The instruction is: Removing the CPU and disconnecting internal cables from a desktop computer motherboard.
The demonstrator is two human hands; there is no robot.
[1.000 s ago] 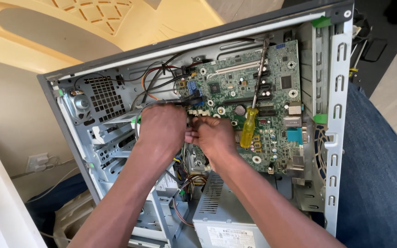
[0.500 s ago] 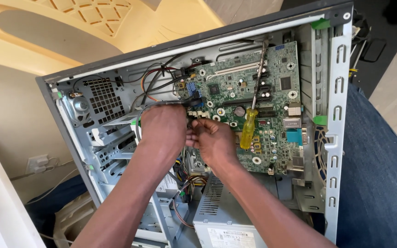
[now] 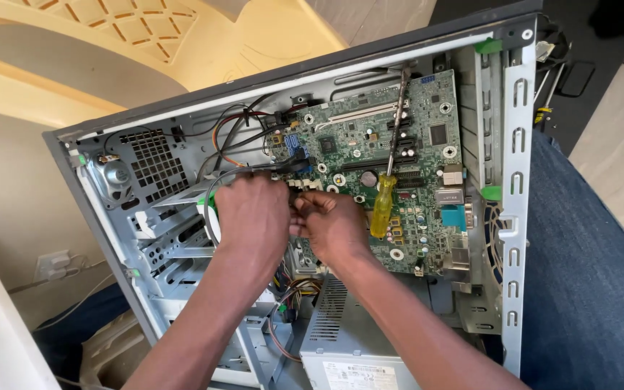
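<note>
An open grey computer case (image 3: 518, 217) lies across my lap, its green motherboard (image 3: 427, 152) exposed. My left hand (image 3: 253, 217) and my right hand (image 3: 332, 225) meet at the board's lower left edge, fingers pinched together on a small connector and its cables; the connector itself is hidden by my fingers. A screwdriver with a yellow handle (image 3: 383, 206) rests on the board just right of my right hand, its shaft pointing up to the top edge.
A grey power supply (image 3: 348, 339) sits under my forearms. Black and coloured cables (image 3: 232, 141) run along the case's upper left past a speaker (image 3: 115, 173) and vent grille (image 3: 154, 162). A metal drive cage (image 3: 175, 238) lies left. A yellow plastic chair (image 3: 74, 58) stands behind.
Both hands have stayed together at the same spot on the board's edge, with only slight finger shifts. The screwdriver has not moved.
</note>
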